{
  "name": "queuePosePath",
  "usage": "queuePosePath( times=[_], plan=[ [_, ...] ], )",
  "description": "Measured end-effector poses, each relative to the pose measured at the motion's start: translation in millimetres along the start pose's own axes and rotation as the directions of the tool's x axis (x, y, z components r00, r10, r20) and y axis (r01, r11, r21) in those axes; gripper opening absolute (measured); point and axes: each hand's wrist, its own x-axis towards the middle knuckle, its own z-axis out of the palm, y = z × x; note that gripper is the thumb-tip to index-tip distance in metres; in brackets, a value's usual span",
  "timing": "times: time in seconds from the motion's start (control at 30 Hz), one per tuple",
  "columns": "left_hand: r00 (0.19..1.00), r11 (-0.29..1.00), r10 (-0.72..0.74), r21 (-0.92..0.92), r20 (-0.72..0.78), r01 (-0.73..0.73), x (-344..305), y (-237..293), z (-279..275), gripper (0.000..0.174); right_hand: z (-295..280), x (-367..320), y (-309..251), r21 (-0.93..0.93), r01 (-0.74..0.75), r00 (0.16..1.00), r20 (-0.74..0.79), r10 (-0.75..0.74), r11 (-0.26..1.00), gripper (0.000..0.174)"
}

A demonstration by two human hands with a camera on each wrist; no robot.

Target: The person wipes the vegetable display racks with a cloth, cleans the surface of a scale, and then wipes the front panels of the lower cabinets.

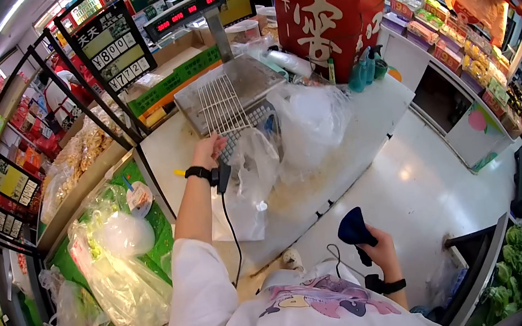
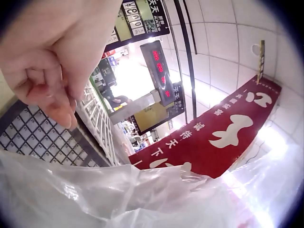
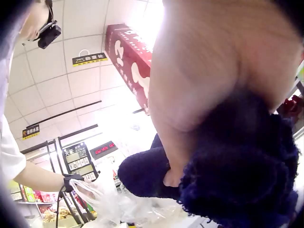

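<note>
My left hand (image 1: 208, 149) is at the near edge of a scale's keypad (image 2: 42, 137), its fingers bent and fingertips close over the keys. A white wire rack (image 1: 221, 105) leans on the scale's metal pan (image 1: 262, 73). Below that wrist, a clear plastic bag (image 1: 256, 164) spreads over the counter and fills the lower left wrist view. My right hand (image 1: 383, 249), low by my side, grips a fuzzy navy cloth (image 3: 237, 166). The cloth bunches out on both sides of the fingers.
A red pillar (image 1: 333, 13) rises behind the counter (image 1: 362, 125). Pump bottles (image 1: 365, 71) stand beside a crumpled white plastic bag (image 1: 315, 119). Bagged vegetables (image 1: 115, 263) lie on the green stand at left; leafy greens (image 1: 510, 275) sit at lower right. A cable (image 1: 238, 253) hangs from the left wrist.
</note>
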Motion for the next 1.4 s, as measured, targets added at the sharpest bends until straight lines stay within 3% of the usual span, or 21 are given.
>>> queuePosePath(
  times=[0.03,0.1,0.2,0.3,0.37,0.4,0.47,0.53,0.63,0.83,0.9,0.97,1.1,1.17,1.23,1.3,1.4],
  plan=[
    [0.995,0.997,0.075,-0.041,0.063,-0.073,2.3,0.1,-2.6,0.031,2.8,10.6,-9.7,-0.029,0.056,0.998,0.012,-0.056,0.998,0.050],
    [0.978,0.962,0.176,-0.191,-0.108,-0.194,6.5,-6.0,0.6,0.032,7.9,24.6,-24.3,-0.084,0.148,0.988,0.055,-0.143,0.985,0.051],
    [0.980,0.932,0.137,-0.316,-0.146,-0.178,-14.2,6.4,-3.2,0.038,20.4,55.0,-52.3,0.004,0.186,0.964,0.194,-0.183,0.983,0.051],
    [1.000,0.919,-0.009,-0.395,-0.028,-0.003,-13.5,5.1,-3.6,0.045,34.0,88.9,-70.6,-0.011,0.298,0.904,0.323,-0.279,0.954,0.050],
    [0.999,0.912,-0.034,-0.409,-0.009,0.027,-4.2,0.5,-4.7,0.046,43.7,106.6,-95.5,-0.004,0.295,0.868,0.418,-0.266,0.956,0.051],
    [1.000,0.899,-0.030,-0.437,-0.001,0.027,-0.5,-1.4,-3.1,0.044,51.9,116.1,-96.6,0.055,0.345,0.846,0.415,-0.336,0.937,0.051],
    [0.999,0.884,-0.041,-0.464,0.028,0.050,5.5,-4.7,0.5,0.034,59.0,129.7,-108.4,0.152,0.268,0.825,0.474,-0.308,0.951,0.051],
    [0.999,0.902,0.036,-0.430,-0.025,-0.043,5.8,-6.7,5.1,0.029,65.6,141.1,-117.8,0.296,0.171,0.804,0.510,-0.307,0.940,0.051],
    [0.978,0.900,0.141,-0.392,-0.154,-0.192,-6.0,3.8,14.0,0.021,68.7,159.4,-148.1,0.473,0.194,0.786,0.449,-0.425,0.859,0.051],
    [0.907,0.843,0.300,-0.363,-0.296,-0.397,-41.9,2.9,-38.2,0.017,100.4,218.8,-219.5,0.588,0.251,0.908,0.133,-0.398,0.769,0.058],
    [0.871,0.801,0.320,-0.385,-0.373,-0.459,-58.2,3.9,-60.0,0.017,117.4,251.0,-231.4,0.468,0.265,0.955,-0.007,-0.297,0.843,0.059],
    [0.844,0.783,0.310,-0.387,-0.437,-0.487,-73.9,4.8,-82.5,0.017,129.8,294.6,-244.5,0.445,0.406,0.912,-0.146,-0.383,0.798,0.059],
    [0.824,0.809,0.239,-0.364,-0.514,-0.462,-89.2,-14.2,-118.5,0.016,149.5,409.6,-249.4,0.126,0.489,0.843,-0.322,-0.431,0.863,0.056],
    [0.818,0.829,0.197,-0.353,-0.541,-0.433,-86.1,-35.3,-128.8,0.016,149.7,461.1,-250.3,-0.061,0.396,0.883,-0.250,-0.398,0.916,0.056],
    [0.822,0.834,0.140,-0.382,-0.553,-0.399,-83.5,-54.3,-133.1,0.014,151.5,483.4,-260.8,-0.234,0.368,0.845,-0.319,-0.429,0.900,0.053],
    [0.833,0.836,0.106,-0.405,-0.543,-0.370,-75.3,-72.2,-140.2,0.014,165.3,533.6,-233.4,-0.412,0.392,0.752,-0.372,-0.545,0.823,0.047],
    [0.845,0.830,0.077,-0.435,-0.530,-0.348,-64.6,-82.2,-147.2,0.015,170.3,584.2,-194.1,-0.493,0.368,0.804,-0.258,-0.536,0.789,0.040]
  ],
)
